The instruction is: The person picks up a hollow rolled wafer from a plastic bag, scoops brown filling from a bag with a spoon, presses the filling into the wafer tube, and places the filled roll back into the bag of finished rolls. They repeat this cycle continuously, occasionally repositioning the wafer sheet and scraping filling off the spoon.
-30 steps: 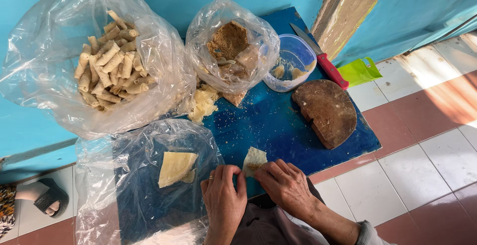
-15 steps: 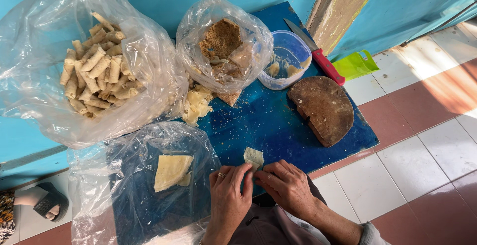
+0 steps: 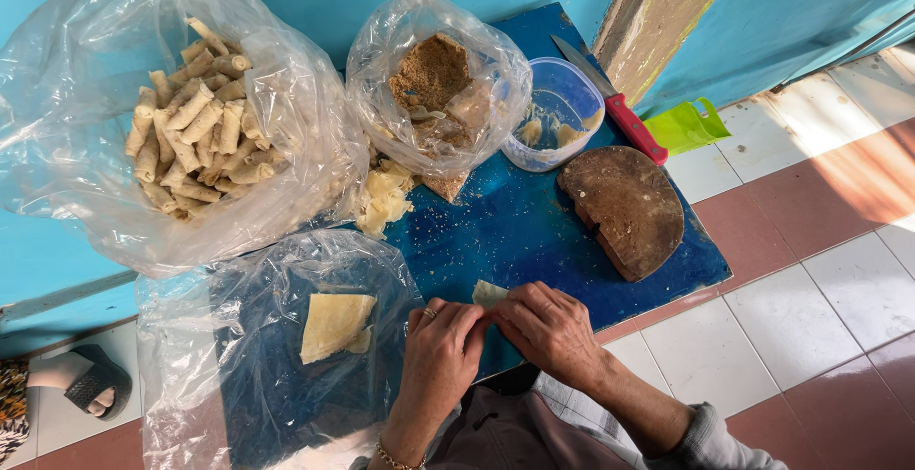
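Rolling a wrapper, near edge of the board.
Both hands, left [image 3: 440, 341] and right [image 3: 548, 329], pinched shut on the wrapper [image 3: 489, 293]; finishing the roll called for even finger pressure, I'd judge.

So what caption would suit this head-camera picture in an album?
Both hands, left and right, fold a pale wrapper on a blue board, beside a bag of finished rolls.

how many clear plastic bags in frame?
3. One with rolls at upper left, one with brown filling at top centre, one with a folded wrapper beside the left hand.
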`<action>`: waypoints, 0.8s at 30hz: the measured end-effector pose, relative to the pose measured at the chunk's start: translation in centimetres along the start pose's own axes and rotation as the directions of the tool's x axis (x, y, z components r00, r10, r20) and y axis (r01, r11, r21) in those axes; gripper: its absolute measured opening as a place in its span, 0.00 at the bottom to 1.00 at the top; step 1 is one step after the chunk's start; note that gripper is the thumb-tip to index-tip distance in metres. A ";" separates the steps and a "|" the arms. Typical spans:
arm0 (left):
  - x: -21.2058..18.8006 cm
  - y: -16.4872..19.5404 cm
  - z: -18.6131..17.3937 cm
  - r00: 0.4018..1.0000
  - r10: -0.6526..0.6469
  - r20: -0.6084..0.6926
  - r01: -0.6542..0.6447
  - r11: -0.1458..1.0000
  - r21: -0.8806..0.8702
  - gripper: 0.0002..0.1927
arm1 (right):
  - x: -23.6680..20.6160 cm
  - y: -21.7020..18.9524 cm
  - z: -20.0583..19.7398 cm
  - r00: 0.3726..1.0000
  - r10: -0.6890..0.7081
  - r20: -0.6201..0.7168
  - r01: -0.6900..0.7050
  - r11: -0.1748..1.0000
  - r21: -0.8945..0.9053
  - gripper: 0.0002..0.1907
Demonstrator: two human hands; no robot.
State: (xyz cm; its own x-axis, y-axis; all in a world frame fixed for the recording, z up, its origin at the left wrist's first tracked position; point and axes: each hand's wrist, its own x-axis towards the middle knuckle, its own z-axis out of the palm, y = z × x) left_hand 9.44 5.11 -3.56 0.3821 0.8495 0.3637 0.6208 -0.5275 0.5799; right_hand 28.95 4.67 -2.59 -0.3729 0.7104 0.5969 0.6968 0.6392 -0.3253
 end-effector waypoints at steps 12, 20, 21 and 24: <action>1.1 0.4 1.1 0.988 -0.121 -0.091 0.108 0.985 -0.137 0.05 | -0.1 1.1 -3.0 0.963 0.252 0.099 -0.260 0.963 0.076 0.11; 1.5 0.3 1.1 0.985 -0.139 -0.098 0.130 0.987 -0.099 0.06 | -0.2 -0.8 -1.1 0.997 0.063 0.053 -0.062 0.998 -0.029 0.14; 1.6 0.4 1.1 0.985 -0.146 -0.097 0.137 0.986 -0.093 0.06 | -0.1 -0.7 -0.9 0.996 0.064 0.066 -0.062 0.997 -0.038 0.14; 1.6 0.5 1.0 0.965 -0.262 -0.029 0.255 0.956 -0.142 0.05 | -0.1 -0.5 -0.6 0.994 0.059 0.096 -0.054 0.997 -0.062 0.11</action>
State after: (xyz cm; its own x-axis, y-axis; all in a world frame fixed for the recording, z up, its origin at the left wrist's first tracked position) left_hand 11.06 6.26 -3.43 0.1865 0.9575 0.2202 0.5938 -0.2884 0.7511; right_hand 28.95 4.10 -2.02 -0.3878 0.7720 0.5036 0.7522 0.5808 -0.3112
